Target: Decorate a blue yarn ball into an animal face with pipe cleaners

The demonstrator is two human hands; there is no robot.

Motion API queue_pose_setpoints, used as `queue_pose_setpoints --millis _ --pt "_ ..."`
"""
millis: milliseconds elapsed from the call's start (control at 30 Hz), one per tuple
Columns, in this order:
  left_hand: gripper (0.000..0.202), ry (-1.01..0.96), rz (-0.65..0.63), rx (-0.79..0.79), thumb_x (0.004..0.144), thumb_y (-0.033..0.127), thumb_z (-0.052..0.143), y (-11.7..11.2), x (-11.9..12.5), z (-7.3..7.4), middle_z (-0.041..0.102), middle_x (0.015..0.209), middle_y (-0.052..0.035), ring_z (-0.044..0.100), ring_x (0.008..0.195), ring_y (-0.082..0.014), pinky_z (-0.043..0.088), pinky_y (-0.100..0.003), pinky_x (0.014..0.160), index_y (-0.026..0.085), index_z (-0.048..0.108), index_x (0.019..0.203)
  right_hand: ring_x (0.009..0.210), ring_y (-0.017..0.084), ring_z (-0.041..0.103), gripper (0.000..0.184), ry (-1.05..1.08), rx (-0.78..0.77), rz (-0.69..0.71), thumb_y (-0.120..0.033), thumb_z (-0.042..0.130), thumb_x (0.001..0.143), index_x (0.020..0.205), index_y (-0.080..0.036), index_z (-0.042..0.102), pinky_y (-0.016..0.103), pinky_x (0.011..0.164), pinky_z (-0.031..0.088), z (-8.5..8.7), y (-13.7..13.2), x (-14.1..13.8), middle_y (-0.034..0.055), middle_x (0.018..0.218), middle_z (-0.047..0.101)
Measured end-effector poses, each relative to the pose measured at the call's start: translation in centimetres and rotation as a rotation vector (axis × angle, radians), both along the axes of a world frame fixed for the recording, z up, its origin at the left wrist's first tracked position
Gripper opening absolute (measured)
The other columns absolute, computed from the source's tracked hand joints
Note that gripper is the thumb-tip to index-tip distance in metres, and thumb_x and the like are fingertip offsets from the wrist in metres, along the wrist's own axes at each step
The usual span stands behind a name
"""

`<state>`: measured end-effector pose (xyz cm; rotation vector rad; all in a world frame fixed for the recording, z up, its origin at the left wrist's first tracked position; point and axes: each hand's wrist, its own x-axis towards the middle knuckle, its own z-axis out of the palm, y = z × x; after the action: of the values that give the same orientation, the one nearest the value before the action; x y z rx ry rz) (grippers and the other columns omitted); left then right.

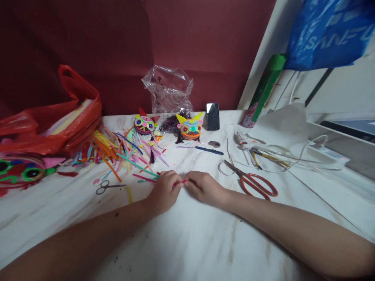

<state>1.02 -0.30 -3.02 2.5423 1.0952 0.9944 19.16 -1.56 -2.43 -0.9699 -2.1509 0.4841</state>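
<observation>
My left hand [165, 191] and my right hand [206, 187] meet low over the tabletop, both closed in a pinch. A short stretch of red-pink pipe cleaner [183, 181] shows between the fingertips; most of it is hidden by the fingers. Another red length [143, 178] pokes out left of my left hand, and I cannot tell if it is the same piece. A teal pipe cleaner [137, 167] runs up to the left hand's knuckles. Large scissors with red-orange handles [258, 185] lie right of my right hand. Small scissors [109, 186] rest at the left.
A pile of coloured pipe cleaners [108, 148] spreads by a red plastic bag [76, 117]. Colourful animal heads [191, 128] stand at the back near a phone [213, 117] and a clear bag [170, 88]. A glue gun [246, 140] and white power strip [329, 156] lie right.
</observation>
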Motion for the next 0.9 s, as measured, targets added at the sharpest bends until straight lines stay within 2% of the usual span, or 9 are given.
queue_pose_setpoints --millis 100,167,367,467,600,700,767,833,900 --pt "0.019 0.125 -0.038 0.092 0.087 0.015 0.044 0.0 -0.1 -0.4 0.057 0.072 -0.0032 0.052 0.073 -0.0184 0.038 -0.035 0.074 0.019 0.051 0.069 0.064 0.015 0.054 0.018 -0.165 0.119 0.052 -0.013 0.043 0.087 0.074 -0.018 0.053 0.026 0.062 0.043 -0.3 0.2 0.3 0.004 0.068 0.059" --pt "0.02 0.158 -0.072 0.134 0.087 0.015 0.041 0.0 -0.1 -0.5 0.057 0.072 -0.0034 0.051 0.073 -0.0182 0.038 -0.035 0.074 0.018 0.051 0.07 0.064 0.016 0.054 0.017 -0.193 0.118 0.059 -0.014 0.043 0.087 0.073 -0.018 0.053 0.027 0.062 0.043 -0.4 0.2 0.3 0.0047 0.068 0.059" --pt "0.014 -0.061 0.007 0.088 0.082 0.013 0.045 -0.3 -0.1 0.7 0.057 0.072 -0.0019 0.053 0.074 -0.0169 0.041 -0.032 0.071 0.02 0.048 0.069 0.061 0.012 0.051 0.018 0.203 -0.251 -0.033 -0.031 0.054 0.087 0.075 -0.018 0.057 0.024 0.058 0.043 0.1 -0.2 -0.4 -0.0001 0.065 0.057" --pt "0.014 -0.099 0.014 0.065 0.082 0.013 0.047 -0.4 0.0 1.0 0.058 0.072 -0.0016 0.054 0.074 -0.0165 0.041 -0.031 0.071 0.02 0.048 0.069 0.061 0.012 0.051 0.02 0.279 -0.278 -0.018 -0.033 0.052 0.087 0.078 -0.017 0.059 0.023 0.058 0.043 0.2 -0.3 -0.6 -0.0004 0.066 0.058" --pt "0.015 -0.019 0.006 0.068 0.084 0.015 0.048 -0.3 0.0 0.4 0.058 0.072 -0.0017 0.053 0.074 -0.017 0.041 -0.031 0.071 0.02 0.048 0.07 0.061 0.013 0.051 0.02 0.102 -0.117 -0.008 -0.025 0.047 0.089 0.074 -0.017 0.057 0.024 0.059 0.042 0.1 -0.2 -0.2 0.0016 0.066 0.059" --pt "0.016 0.125 -0.018 0.129 0.086 0.014 0.045 -0.1 0.0 -0.3 0.057 0.073 -0.0028 0.052 0.073 -0.0181 0.039 -0.033 0.072 0.019 0.049 0.071 0.065 0.015 0.054 0.021 -0.09 0.078 0.055 -0.017 0.043 0.088 0.073 -0.017 0.058 0.027 0.064 0.043 -0.1 0.1 0.0 0.0048 0.068 0.061" --pt "0.017 0.207 -0.047 0.181 0.086 0.013 0.043 -0.1 0.0 -0.5 0.056 0.072 -0.0037 0.05 0.073 -0.0187 0.038 -0.035 0.072 0.018 0.049 0.071 0.068 0.017 0.056 0.021 -0.162 0.139 0.096 -0.014 0.043 0.087 0.074 -0.017 0.059 0.028 0.067 0.044 -0.2 0.2 0.2 0.0068 0.071 0.063" --pt "0.017 0.237 -0.072 0.209 0.085 0.011 0.043 -0.2 0.0 -0.6 0.056 0.072 -0.004 0.05 0.073 -0.0185 0.038 -0.035 0.073 0.018 0.049 0.07 0.068 0.016 0.057 0.02 -0.181 0.091 0.131 -0.016 0.045 0.087 0.075 -0.016 0.061 0.027 0.066 0.045 0.0 0.3 0.5 0.0068 0.071 0.065" --pt "0.017 0.231 -0.08 0.228 0.084 0.01 0.043 -0.4 0.1 -0.5 0.056 0.072 -0.0041 0.05 0.073 -0.0181 0.037 -0.035 0.073 0.018 0.05 0.07 0.064 0.014 0.057 0.019 -0.166 -0.047 0.181 -0.021 0.048 0.088 0.077 -0.015 0.063 0.024 0.061 0.045 0.4 0.6 1.1 0.0048 0.07 0.066"
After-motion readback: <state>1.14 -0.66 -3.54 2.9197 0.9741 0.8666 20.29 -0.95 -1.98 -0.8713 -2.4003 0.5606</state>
